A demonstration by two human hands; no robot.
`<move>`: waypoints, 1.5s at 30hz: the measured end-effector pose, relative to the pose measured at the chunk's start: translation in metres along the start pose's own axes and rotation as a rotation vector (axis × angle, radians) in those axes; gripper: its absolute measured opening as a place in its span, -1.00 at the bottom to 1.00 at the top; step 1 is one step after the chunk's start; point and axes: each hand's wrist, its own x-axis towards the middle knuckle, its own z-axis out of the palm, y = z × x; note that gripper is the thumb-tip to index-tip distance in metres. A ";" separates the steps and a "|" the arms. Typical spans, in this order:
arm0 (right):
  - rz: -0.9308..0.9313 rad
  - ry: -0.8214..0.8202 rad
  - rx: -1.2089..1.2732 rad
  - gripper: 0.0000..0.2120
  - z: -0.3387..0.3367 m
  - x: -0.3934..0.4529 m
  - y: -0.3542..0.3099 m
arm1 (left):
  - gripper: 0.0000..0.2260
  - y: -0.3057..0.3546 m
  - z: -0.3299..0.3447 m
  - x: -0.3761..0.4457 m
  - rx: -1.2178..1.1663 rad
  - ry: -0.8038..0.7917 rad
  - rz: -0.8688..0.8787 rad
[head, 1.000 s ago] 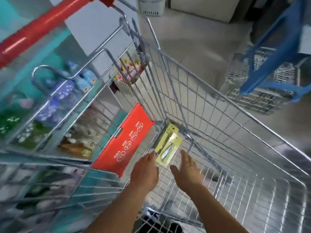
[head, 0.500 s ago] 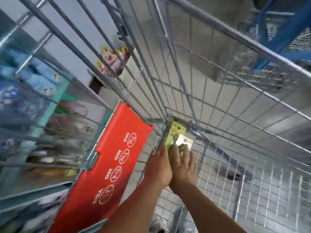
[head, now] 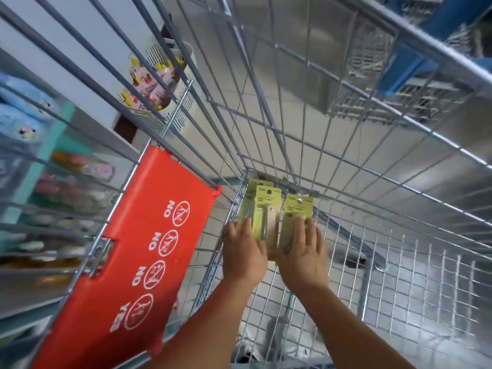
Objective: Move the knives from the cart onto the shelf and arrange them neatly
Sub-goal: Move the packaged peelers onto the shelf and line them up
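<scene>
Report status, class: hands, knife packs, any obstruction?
Left hand on left yellow-green carded knife pack; right hand on right pack. Both packs low in silver wire cart. Nothing blocking.
</scene>
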 end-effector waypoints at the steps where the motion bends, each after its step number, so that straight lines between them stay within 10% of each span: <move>1: 0.019 0.000 0.009 -0.20 0.002 -0.001 0.000 | -0.48 0.001 0.001 -0.001 0.000 0.002 -0.012; 27: 0.108 0.118 0.125 -0.10 0.002 -0.008 0.014 | -0.35 0.020 0.017 -0.008 -0.126 -0.069 -0.167; 45: 0.178 -0.028 0.532 -0.63 -0.019 0.001 0.009 | -0.42 0.022 0.018 -0.003 -0.427 -0.126 -0.453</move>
